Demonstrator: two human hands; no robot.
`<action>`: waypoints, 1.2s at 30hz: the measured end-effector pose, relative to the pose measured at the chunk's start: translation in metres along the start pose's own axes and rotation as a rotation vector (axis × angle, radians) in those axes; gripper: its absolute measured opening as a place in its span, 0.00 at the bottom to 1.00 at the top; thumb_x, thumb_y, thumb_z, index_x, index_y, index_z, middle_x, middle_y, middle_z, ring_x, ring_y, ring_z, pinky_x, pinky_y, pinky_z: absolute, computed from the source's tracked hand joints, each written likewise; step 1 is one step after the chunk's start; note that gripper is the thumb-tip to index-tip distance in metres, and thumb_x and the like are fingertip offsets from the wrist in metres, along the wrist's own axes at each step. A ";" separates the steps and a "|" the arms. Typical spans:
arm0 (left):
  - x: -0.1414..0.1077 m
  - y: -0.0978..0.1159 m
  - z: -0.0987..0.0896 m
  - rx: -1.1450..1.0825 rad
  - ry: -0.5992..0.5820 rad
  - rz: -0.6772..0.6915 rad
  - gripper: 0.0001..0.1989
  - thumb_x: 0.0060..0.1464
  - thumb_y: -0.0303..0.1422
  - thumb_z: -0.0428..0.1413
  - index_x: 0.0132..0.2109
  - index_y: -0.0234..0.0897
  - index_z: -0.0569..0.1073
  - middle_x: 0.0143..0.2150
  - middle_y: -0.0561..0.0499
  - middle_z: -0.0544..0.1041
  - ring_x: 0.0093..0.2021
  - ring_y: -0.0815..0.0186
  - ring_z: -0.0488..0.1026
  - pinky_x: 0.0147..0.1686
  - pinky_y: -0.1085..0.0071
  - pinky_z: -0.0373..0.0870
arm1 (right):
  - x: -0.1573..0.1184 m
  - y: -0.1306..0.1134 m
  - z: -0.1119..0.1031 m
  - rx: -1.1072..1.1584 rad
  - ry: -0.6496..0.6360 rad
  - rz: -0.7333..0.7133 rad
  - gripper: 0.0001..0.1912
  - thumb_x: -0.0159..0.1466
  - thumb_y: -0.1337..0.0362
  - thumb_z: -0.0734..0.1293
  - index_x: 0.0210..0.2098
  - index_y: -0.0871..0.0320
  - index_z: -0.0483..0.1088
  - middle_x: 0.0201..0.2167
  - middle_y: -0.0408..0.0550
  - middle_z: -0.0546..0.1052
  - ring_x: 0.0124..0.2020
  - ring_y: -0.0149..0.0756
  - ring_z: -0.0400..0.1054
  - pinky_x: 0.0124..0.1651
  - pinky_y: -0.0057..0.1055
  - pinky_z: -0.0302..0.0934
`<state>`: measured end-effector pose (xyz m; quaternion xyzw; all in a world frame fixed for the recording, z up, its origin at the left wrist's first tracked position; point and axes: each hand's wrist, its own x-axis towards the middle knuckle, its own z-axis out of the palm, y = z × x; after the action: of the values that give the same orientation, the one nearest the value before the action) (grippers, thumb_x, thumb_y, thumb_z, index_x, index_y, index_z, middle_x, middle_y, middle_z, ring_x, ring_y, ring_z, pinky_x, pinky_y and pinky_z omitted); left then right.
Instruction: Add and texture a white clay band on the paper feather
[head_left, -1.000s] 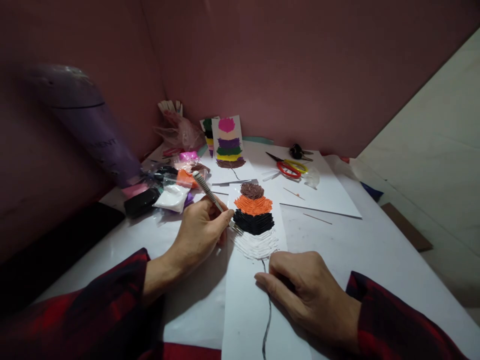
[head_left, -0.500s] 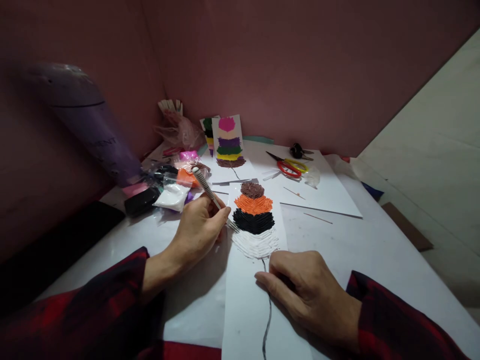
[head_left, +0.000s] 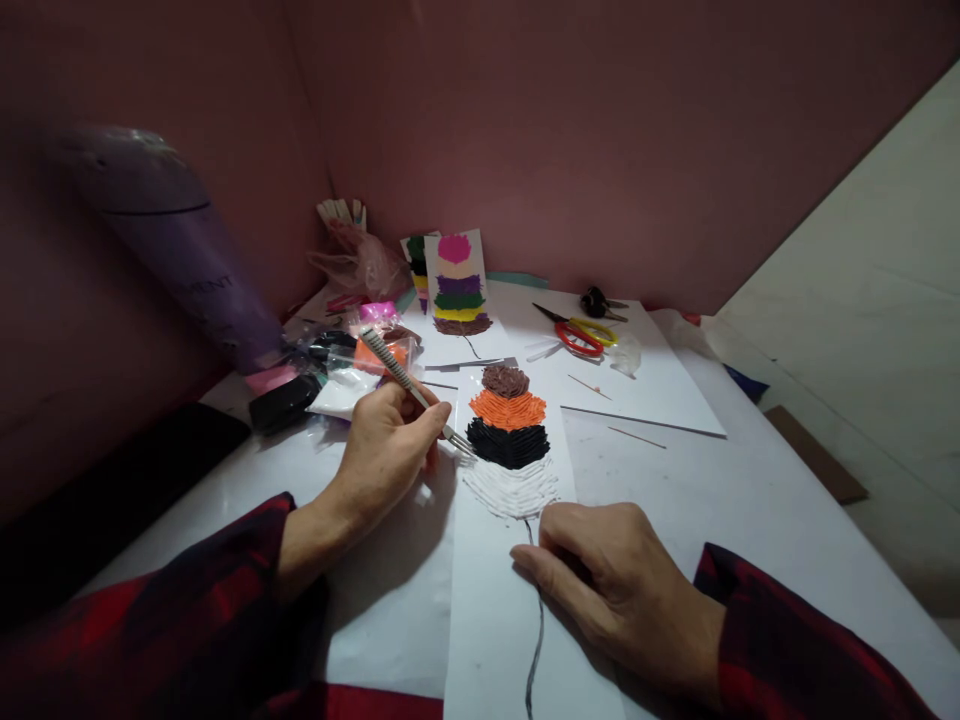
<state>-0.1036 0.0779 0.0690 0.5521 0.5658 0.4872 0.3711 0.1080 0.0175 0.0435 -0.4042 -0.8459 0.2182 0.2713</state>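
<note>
In the head view, the near end of a long white paper strip (head_left: 487, 620) runs off the bottom edge, and both plaid sleeves are cut off. The left hand (head_left: 390, 440) pinches a slim fork with a pale ribbed handle (head_left: 390, 362); its tines are at the left edge of the design, but whether they press in is hard to tell. The right hand (head_left: 622, 590) lies loosely curled over the strip's near right side; whether anything is under its palm cannot be told.

The feather-shaped design (head_left: 510, 443) sits on the strip's far part, its clay-like bands brown, orange, black and white from far to near, all finely grooved. A dark wavy line trails nearward. Glossy clear plastic bags of coloured material (head_left: 341, 392) crowd the far left; red-and-yellow-handled scissors (head_left: 574, 325) lie far right.

On the tilted purple bottle (head_left: 180, 250) at left, only "ENT" reads clearly.
</note>
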 end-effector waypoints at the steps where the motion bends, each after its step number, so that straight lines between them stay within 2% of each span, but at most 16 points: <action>1: 0.000 -0.001 0.000 -0.011 -0.017 -0.003 0.08 0.50 0.30 0.58 0.26 0.35 0.68 0.14 0.58 0.68 0.13 0.73 0.65 0.13 0.79 0.60 | 0.000 0.000 0.000 -0.002 0.000 0.001 0.18 0.66 0.66 0.64 0.20 0.57 0.60 0.17 0.36 0.60 0.18 0.25 0.51 0.23 0.26 0.44; 10: -0.004 -0.011 0.003 -0.057 -0.196 -0.050 0.09 0.54 0.34 0.56 0.29 0.38 0.65 0.13 0.57 0.68 0.13 0.70 0.65 0.14 0.76 0.60 | 0.001 -0.001 -0.001 -0.011 -0.005 0.003 0.18 0.66 0.66 0.64 0.20 0.58 0.59 0.16 0.36 0.60 0.18 0.25 0.51 0.23 0.26 0.44; 17: -0.003 -0.009 0.003 0.073 -0.149 -0.001 0.08 0.55 0.33 0.56 0.29 0.37 0.66 0.13 0.57 0.68 0.13 0.71 0.65 0.14 0.77 0.60 | 0.002 -0.001 0.000 -0.009 0.003 -0.008 0.18 0.66 0.66 0.64 0.20 0.58 0.59 0.16 0.35 0.59 0.17 0.25 0.51 0.22 0.25 0.44; 27: -0.002 0.000 -0.001 0.086 0.001 0.057 0.08 0.52 0.31 0.58 0.27 0.35 0.69 0.14 0.57 0.69 0.14 0.72 0.65 0.15 0.78 0.60 | 0.000 -0.001 -0.001 -0.003 0.002 -0.007 0.17 0.66 0.66 0.64 0.20 0.58 0.60 0.16 0.36 0.60 0.18 0.25 0.52 0.22 0.26 0.44; 36: -0.008 0.001 -0.003 -0.046 -0.121 -0.006 0.08 0.50 0.32 0.58 0.27 0.36 0.68 0.16 0.57 0.69 0.14 0.72 0.65 0.14 0.77 0.62 | 0.001 0.000 -0.001 0.002 -0.004 -0.001 0.17 0.66 0.66 0.64 0.21 0.58 0.60 0.16 0.36 0.61 0.17 0.25 0.52 0.23 0.26 0.44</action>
<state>-0.1056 0.0698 0.0704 0.5701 0.5326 0.4648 0.4187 0.1084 0.0187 0.0446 -0.4030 -0.8465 0.2195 0.2699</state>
